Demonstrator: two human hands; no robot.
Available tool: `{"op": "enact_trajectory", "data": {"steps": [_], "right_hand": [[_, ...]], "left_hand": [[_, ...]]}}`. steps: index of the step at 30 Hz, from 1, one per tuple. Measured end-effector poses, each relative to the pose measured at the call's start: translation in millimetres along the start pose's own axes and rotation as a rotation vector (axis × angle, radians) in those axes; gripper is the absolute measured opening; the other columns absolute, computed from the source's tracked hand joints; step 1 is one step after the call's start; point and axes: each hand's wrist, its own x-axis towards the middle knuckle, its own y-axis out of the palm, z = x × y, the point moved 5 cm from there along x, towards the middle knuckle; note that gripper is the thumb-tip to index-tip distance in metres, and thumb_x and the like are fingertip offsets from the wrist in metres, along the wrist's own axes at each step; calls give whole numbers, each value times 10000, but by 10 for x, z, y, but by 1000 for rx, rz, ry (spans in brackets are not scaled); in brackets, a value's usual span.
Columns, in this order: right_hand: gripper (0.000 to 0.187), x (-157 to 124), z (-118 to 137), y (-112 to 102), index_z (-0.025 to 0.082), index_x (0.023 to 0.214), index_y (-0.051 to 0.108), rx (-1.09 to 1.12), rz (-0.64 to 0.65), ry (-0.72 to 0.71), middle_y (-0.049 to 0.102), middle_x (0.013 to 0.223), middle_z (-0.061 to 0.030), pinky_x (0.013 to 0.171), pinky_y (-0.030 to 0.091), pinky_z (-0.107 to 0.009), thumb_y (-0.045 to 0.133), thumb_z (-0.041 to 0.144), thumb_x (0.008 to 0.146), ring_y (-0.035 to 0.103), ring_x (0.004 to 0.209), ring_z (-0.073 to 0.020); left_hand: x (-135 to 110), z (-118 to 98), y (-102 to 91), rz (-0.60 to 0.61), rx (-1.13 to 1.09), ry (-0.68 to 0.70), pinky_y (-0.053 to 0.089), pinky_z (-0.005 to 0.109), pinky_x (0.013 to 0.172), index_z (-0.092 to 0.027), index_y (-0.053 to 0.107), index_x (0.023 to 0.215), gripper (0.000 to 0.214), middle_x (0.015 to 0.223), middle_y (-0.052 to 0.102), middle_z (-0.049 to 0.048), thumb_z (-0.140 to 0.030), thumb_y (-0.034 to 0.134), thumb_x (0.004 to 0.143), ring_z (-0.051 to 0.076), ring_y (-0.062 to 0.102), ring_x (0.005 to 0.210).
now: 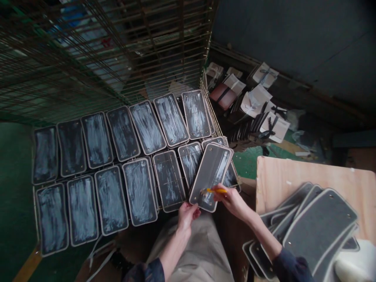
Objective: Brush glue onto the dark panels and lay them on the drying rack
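Observation:
My left hand [188, 216] pinches the lower left corner of a dark rectangular panel [207, 172] with rounded corners and a pale edge. In my right hand [230, 197] is a yellow-handled brush [216, 190], its tip on the panel's lower part. Whitish streaks run along the panel's right side; most of its left side is plain dark grey. The panel lies tilted over other panels at the right end of a wire rack [34, 219]. Under it, a streaked panel [189, 156] is partly hidden.
Two rows of similar streaked panels [139, 192] cover the rack. Wire mesh [164, 43] rises behind. To the right, a wooden table [282, 176] bears a pile of dark panels [320, 219] and a white container [357, 260]. Tied bundles [255, 100] lie on the floor beyond.

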Motion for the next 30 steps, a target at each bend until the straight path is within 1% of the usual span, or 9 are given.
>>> {"op": "enact_trajectory", "data": {"steps": [2, 5, 8, 11, 16, 20, 22, 26, 30], "right_hand": [[192, 258, -50, -308, 206, 1048, 547, -37, -123, -33, 664, 762, -5, 662, 506, -235, 412, 308, 956, 661, 707, -153], [194, 500, -61, -735, 205, 1069, 557, -146, -405, -104, 676, 786, -14, 686, 506, -245, 444, 302, 943, 671, 737, -160], [197, 595, 3, -906, 215, 1095, 563, -288, -561, -189, 679, 843, -21, 708, 494, -247, 459, 284, 943, 666, 776, -161], [224, 630, 64, -750, 217, 1136, 557, -456, -500, -285, 664, 952, -51, 742, 477, -261, 449, 216, 939, 644, 848, -176], [304, 426, 16, -83, 181, 1133, 544, -670, -161, -341, 629, 854, -60, 676, 440, -274, 403, 66, 890, 587, 741, -180], [334, 28, 41, 373, 182, 1119, 521, -534, 35, -317, 610, 837, -48, 677, 422, -272, 365, 26, 868, 566, 742, -173], [273, -115, 69, 498, 194, 1079, 524, -385, 90, -260, 610, 835, -34, 666, 424, -256, 368, 62, 896, 574, 733, -161], [134, -99, 38, 446, 202, 1013, 518, -43, 62, -109, 631, 811, -12, 649, 452, -211, 396, 215, 959, 623, 713, -136], [173, 229, -39, 21, 198, 1070, 529, -57, -178, -107, 660, 821, -24, 654, 483, -230, 418, 273, 960, 658, 730, -158]], "left_hand": [[4, 19, 4, -25, -9, 7, 476, 170, 438, -145, 519, 751, 299, 587, 646, 11, -211, 793, 652, 101, 611, 478], [15, 42, 0, -76, -23, 16, 479, 172, 427, -149, 504, 748, 333, 585, 645, 11, -204, 809, 627, 101, 606, 467], [18, 59, -33, -161, -50, 37, 491, 190, 419, -164, 471, 736, 399, 571, 636, 0, -222, 836, 585, 112, 606, 459], [3, 49, -55, -184, -86, 90, 543, 238, 484, -163, 477, 739, 414, 590, 640, 4, -272, 842, 576, 138, 642, 516], [-29, -23, -86, -187, -107, 157, 560, 262, 538, -148, 509, 735, 412, 622, 652, 14, -329, 837, 565, 146, 659, 553], [-29, -84, -83, -186, -88, 184, 539, 242, 506, -153, 496, 716, 421, 570, 636, -2, -358, 827, 558, 139, 642, 512], [-24, -104, -79, -189, -70, 196, 532, 231, 504, -154, 497, 718, 418, 558, 627, -11, -359, 824, 557, 133, 638, 507], [-11, -135, -79, -178, -17, 249, 516, 210, 491, -156, 499, 708, 385, 552, 602, -28, -365, 800, 589, 121, 628, 510], [-2, -156, -105, -183, 82, 307, 521, 214, 488, -158, 500, 679, 334, 563, 593, -24, -355, 767, 633, 137, 644, 550]]}}
